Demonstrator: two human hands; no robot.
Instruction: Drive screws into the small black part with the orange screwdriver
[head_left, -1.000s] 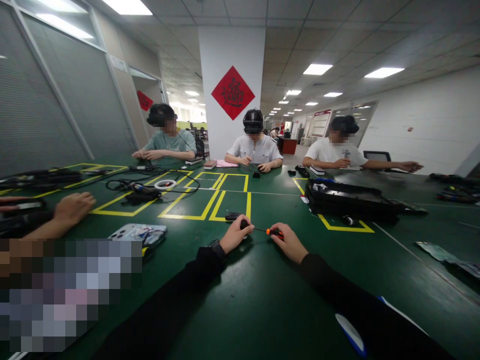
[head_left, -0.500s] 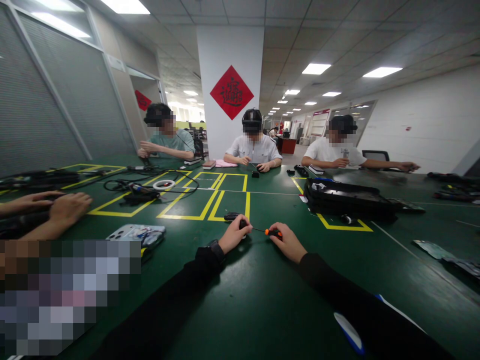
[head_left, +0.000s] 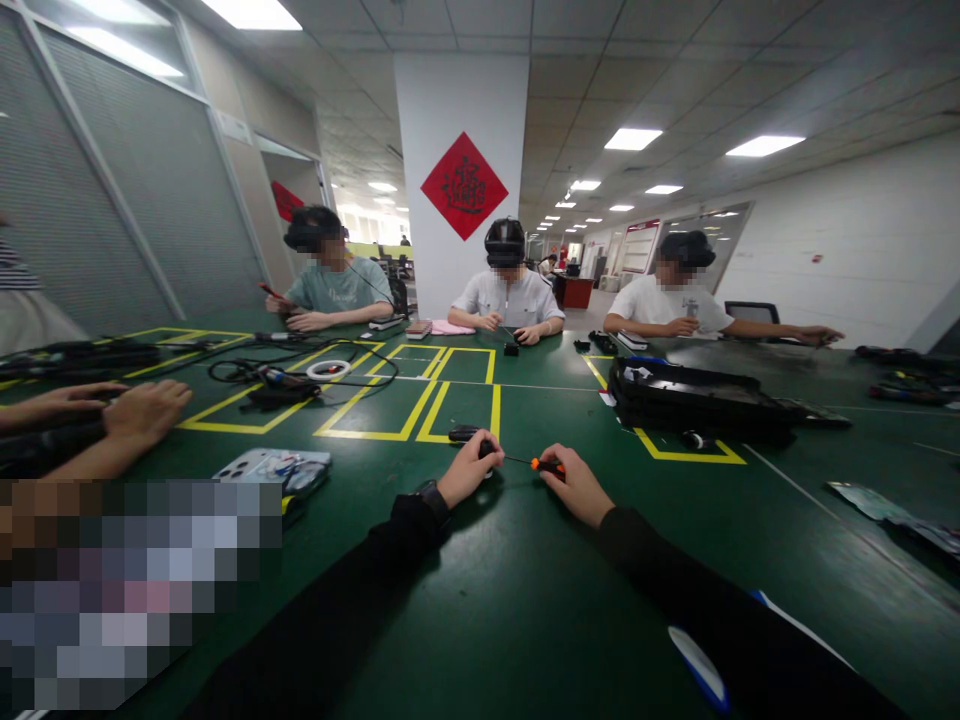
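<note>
The phone (head_left: 271,466) lies nearer than the white cable coil (head_left: 328,370); the black tray (head_left: 697,392) sits right of both.

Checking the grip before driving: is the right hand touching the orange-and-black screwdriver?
Touching. The head view shows the right hand with its fingers against the handle of the screwdriver.

Office (ceiling panels (head_left: 634,139), desks (head_left: 576,291)).

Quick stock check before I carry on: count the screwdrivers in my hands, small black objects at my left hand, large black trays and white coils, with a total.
Screwdriver in the right hand: 1
Small black objects, one held, one just beyond the left hand: 2
Large black tray: 1
White coil: 1
Total: 5
</note>
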